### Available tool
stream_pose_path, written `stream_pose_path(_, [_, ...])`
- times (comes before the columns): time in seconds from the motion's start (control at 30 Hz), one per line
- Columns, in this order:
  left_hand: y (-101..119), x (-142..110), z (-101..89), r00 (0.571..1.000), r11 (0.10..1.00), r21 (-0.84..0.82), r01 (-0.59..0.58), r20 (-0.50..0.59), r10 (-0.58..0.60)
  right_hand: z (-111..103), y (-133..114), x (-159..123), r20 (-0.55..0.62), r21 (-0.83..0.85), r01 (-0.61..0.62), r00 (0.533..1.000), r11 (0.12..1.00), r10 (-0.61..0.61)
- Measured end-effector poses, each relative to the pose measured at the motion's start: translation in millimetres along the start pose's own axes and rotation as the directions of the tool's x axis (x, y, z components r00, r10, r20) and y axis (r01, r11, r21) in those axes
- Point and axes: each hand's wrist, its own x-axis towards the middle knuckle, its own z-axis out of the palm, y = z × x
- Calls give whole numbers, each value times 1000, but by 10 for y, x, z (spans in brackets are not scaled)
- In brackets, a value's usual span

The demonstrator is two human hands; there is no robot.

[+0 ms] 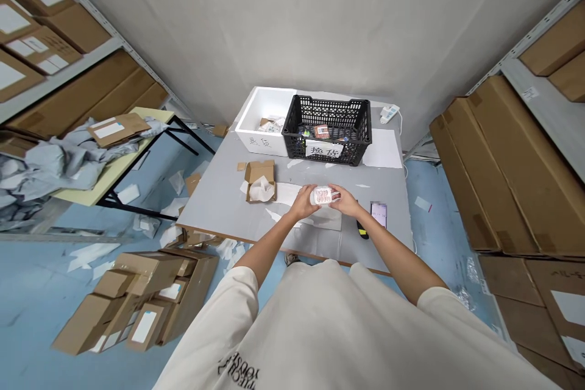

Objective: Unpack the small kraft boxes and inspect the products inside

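Note:
Both hands hold a small clear plastic pack (323, 195) with pinkish-red round pieces and a white edge; its exact kind is too small to read. My left hand (304, 201) grips its left end, and my right hand (346, 200) grips the right end, fingers closed round it. The pack is held above the grey table (214, 195). To its left stands an open small cardboard box (261, 170) with white wrapping paper (262, 189) in it. A phone (379, 214) and a black-and-yellow object (362, 230) lie beside my right forearm, which partly hides the latter.
At the table's back stand a white foam box (265, 145) and a black plastic crate (329, 158) holding small packs. A white power strip (389, 113) lies at the back right. Stacked cartons (146, 292) and paper scraps cover floor at left; shelves with boxes (484, 152) flank both sides.

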Motion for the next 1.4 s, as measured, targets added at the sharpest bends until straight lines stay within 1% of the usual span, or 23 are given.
stream_pose_path(0.13, [-1,-97,-31,999,998,52,34,-23,-33,89,-28,12,34,-25,22,999,999,-21])
stream_pose_path(0.3, [-95,-180,-188,997,994,87,69,-25,-67,248,-109,123,63,-117,88,995,989,-81])
stream_pose_path(0.4, [-234,-173,-322,994,990,101,101,-53,-96,377,-171,260,62,-149,124,991,981,-116])
stream_pose_path(0.53, [-520,-83,-569,988,985,108,137,-79,-129,634,-304,536,31,-166,127,992,978,-123])
stream_pose_path(0.6, [-692,-16,-737,990,989,71,130,-68,-125,806,-413,710,1,-172,118,993,978,-119])
stream_pose_path(0.7, [-958,102,-1043,992,994,21,111,-58,-110,1093,-613,1000,-56,-191,98,992,977,-111])
stream_pose_path(0.83, [-1297,270,-1491,995,996,22,90,-56,-89,1459,-853,1409,-141,-200,81,984,976,-111])
stream_pose_path(0.93, [-1535,399,-1798,996,997,-7,79,-33,-79,1680,-988,1708,-200,-191,60,975,980,-98])
stream_pose_path(1.0, [-1684,493,-1968,997,996,-49,69,-27,-70,1797,-1076,1903,-235,-189,42,968,981,-86])
stream_pose_path(1.07, [-1815,600,-2102,996,994,-89,59,-54,-64,1892,-1169,2096,-262,-188,29,962,982,-78])
stream_pose_path(1.17, [-1967,789,-2246,987,993,-98,63,-139,-76,2006,-1296,2381,-294,-188,21,953,982,-76])
stream_pose_path(1.27, [-2066,989,-2359,972,993,-53,106,-206,-114,2087,-1385,2648,-325,-193,29,941,981,-91])
stream_pose_path(1.4, [-2151,1240,-2498,964,991,-58,123,-231,-133,2128,-1465,2956,-357,-252,36,925,967,-127])
